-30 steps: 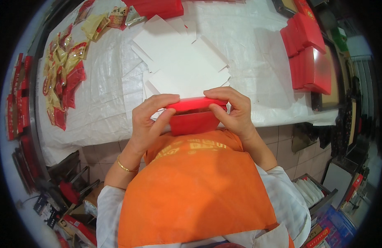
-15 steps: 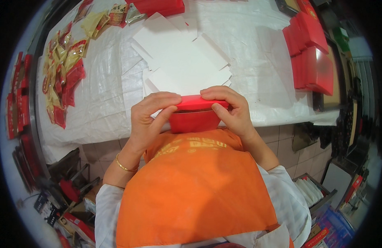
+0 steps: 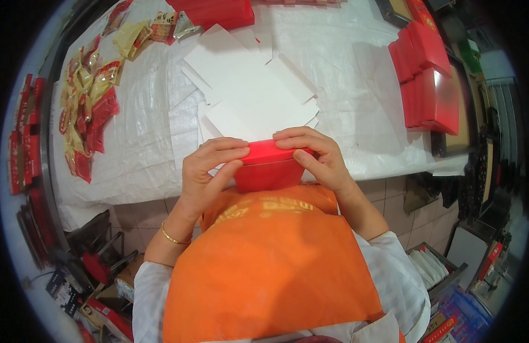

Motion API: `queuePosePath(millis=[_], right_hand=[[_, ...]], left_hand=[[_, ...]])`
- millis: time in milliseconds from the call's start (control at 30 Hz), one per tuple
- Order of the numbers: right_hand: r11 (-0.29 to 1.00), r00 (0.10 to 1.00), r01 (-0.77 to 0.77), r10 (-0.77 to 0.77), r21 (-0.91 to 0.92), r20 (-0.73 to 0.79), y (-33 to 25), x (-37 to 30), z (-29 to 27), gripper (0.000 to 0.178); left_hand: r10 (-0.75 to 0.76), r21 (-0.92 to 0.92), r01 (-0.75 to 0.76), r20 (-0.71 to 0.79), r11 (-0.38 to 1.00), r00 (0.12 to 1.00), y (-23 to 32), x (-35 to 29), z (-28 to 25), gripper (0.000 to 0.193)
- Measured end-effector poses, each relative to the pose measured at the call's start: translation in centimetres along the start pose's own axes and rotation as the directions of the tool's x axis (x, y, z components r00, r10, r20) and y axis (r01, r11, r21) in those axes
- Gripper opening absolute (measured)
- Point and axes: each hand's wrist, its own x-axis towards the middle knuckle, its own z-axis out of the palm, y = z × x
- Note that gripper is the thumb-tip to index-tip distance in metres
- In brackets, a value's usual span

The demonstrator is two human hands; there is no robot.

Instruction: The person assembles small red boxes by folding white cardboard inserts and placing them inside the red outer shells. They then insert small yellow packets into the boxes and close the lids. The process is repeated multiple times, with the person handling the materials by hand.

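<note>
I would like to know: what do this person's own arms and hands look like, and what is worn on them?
The left hand and right hand wear no gloves. A thin gold-coloured bangle circles the left forearm; no jewellery shows on the right one. Both sleeves are white and loose, leaving the forearms uncovered.

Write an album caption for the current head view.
Two hands grip a red carton in front of an orange apron, white sheets just beyond.
</note>
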Motion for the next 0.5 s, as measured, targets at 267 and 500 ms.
queuePosePath(millis=[267, 500], right_hand=[[1.0, 0.998, 0.018, -0.019, 0.004, 0.066, 0.2, 0.1, -0.5, 0.028], [0.992, 0.99, 0.096, -0.087, -0.079, 0.113, 0.5, -0.3, -0.2, 0.033]], left_hand=[[0.044, 0.041, -0.046, 0.042, 0.998, 0.998, -0.2, -0.8, 0.2, 0.034], [-0.087, -0.064, 0.086, -0.014, 0.994, 0.996, -1.3, -1.8, 1.0, 0.032]])
